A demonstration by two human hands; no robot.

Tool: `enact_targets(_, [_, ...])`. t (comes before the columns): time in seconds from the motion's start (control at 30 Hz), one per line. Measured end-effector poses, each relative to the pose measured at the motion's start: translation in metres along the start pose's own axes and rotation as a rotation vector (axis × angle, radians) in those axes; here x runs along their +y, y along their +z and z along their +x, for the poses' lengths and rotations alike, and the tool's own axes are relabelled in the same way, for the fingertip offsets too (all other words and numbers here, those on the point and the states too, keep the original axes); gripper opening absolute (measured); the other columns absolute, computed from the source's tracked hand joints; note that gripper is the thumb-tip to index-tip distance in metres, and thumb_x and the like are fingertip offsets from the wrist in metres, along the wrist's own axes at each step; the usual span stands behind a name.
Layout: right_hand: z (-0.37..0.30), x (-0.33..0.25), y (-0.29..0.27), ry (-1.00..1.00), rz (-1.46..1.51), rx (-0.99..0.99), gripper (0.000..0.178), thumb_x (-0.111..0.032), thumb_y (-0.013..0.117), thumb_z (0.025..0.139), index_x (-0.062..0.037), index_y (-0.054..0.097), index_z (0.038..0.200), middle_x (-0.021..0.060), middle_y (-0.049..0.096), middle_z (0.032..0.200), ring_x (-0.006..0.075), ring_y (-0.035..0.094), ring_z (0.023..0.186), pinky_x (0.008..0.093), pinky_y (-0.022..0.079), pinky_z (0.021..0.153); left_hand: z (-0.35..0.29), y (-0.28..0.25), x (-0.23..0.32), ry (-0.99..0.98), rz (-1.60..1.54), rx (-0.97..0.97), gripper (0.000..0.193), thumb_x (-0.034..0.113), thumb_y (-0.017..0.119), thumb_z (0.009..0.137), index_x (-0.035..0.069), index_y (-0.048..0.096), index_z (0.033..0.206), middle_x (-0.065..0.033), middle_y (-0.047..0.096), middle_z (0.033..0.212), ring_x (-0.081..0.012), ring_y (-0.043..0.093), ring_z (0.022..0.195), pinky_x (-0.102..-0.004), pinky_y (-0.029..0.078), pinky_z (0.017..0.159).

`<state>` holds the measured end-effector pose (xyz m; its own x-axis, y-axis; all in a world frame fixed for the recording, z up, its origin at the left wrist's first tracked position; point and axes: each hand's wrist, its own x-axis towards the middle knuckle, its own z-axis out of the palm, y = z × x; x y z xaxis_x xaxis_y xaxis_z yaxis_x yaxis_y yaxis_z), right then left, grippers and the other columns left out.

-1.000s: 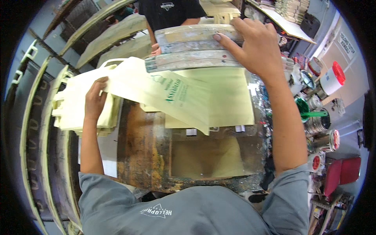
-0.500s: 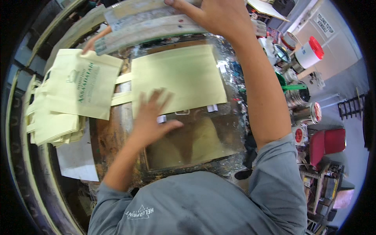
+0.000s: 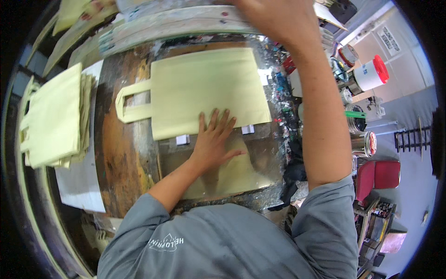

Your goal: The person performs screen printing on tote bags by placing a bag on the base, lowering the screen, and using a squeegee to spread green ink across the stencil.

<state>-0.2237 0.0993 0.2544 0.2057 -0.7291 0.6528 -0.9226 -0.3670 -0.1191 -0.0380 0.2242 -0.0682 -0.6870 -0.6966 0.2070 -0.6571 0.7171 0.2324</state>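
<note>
Left hand [image 3: 211,143] moved rightward over bag [image 3: 200,86]

Lettering, by location. Near side: grey shirt [image 3: 223,244] carries white print [image 3: 166,242] on the wearer's left chest, a line of block capitals set with a thin white outline that rises to a peak. Far right: sign [image 3: 389,41] on the pale wall [image 3: 405,63], dark capitals on white, standing at a slant. Right side, nearer than the sign: white tub [image 3: 369,76] with red lid [image 3: 381,69] bears short blue marks on its side. Right, nearer again: silver can [image 3: 361,144] shows a red-and-white end, its details too small to read.
</note>
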Motion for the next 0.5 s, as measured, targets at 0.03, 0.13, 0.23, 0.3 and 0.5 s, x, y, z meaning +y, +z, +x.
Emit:
enact_targets(0.03, [0.000, -0.002, 0.002, 0.001, 0.041, 0.013, 0.072, -0.071, 0.056, 0.104, -0.0020, 0.076, 0.111, 0.0064, 0.067, 0.074, 0.0168, 0.065, 0.071, 0.0354, 0.053, 0.065, -0.001, -0.008, -0.002, -0.054, 0.008, -0.016, 0.119, 0.088, 0.064, 0.082, 0.010, 0.039, 0.168, -0.0182, 0.026, 0.178, -0.0452, 0.017, 0.165, -0.0750, 0.006, 0.128])
enact_targets(0.13, [-0.009, -0.009, 0.003, -0.013, 0.027, 0.020, 0.067, -0.068, 0.058, 0.105, -0.0031, 0.075, 0.101, 0.0062, 0.067, 0.077, 0.0166, 0.062, 0.071, 0.0351, 0.050, 0.062, 0.004, -0.067, -0.013, -0.283, -0.196, 0.200, 0.117, 0.072, 0.081, 0.081, 0.008, 0.038, 0.168, -0.0203, 0.045, 0.166, -0.0443, 0.041, 0.152, -0.0669, 0.025, 0.126])
enact_targets(0.23, [-0.024, -0.011, -0.001, 0.047, -0.088, -0.073, 0.066, -0.068, 0.057, 0.105, -0.0054, 0.071, 0.091, 0.0057, 0.066, 0.076, 0.0188, 0.060, 0.072, 0.0383, 0.050, 0.068, 0.007, -0.157, -0.046, -0.527, -1.182, 0.650, 0.123, 0.016, 0.094, 0.086, 0.002, 0.008, 0.173, -0.0179, 0.068, 0.130, -0.0182, 0.069, 0.102, -0.0326, 0.061, 0.089])
enact_targets(0.3, [-0.058, -0.015, 0.005, -0.103, -0.172, 0.012, 0.056, -0.061, 0.067, 0.097, -0.0059, 0.070, 0.109, 0.0115, 0.071, 0.096, 0.0294, 0.067, 0.095, 0.0484, 0.048, 0.082, -0.005, -0.197, -0.069, -0.408, -1.280, 0.746, 0.115, 0.014, 0.094, 0.086, -0.004, 0.017, 0.170, -0.0156, 0.071, 0.124, -0.0187, 0.071, 0.101, -0.0336, 0.061, 0.092])
enact_targets(0.5, [-0.148, -0.003, 0.052, -0.099, -0.115, -0.397, 0.073, -0.033, 0.093, 0.075, -0.0108, 0.056, 0.134, 0.0136, 0.068, 0.117, 0.0381, 0.065, 0.116, 0.0511, 0.045, 0.092, -0.069, -0.121, -0.057, -0.632, -0.939, 0.537, 0.102, 0.024, 0.103, 0.071, -0.005, 0.052, 0.155, -0.0166, 0.074, 0.129, -0.0242, 0.072, 0.117, -0.0390, 0.057, 0.104])
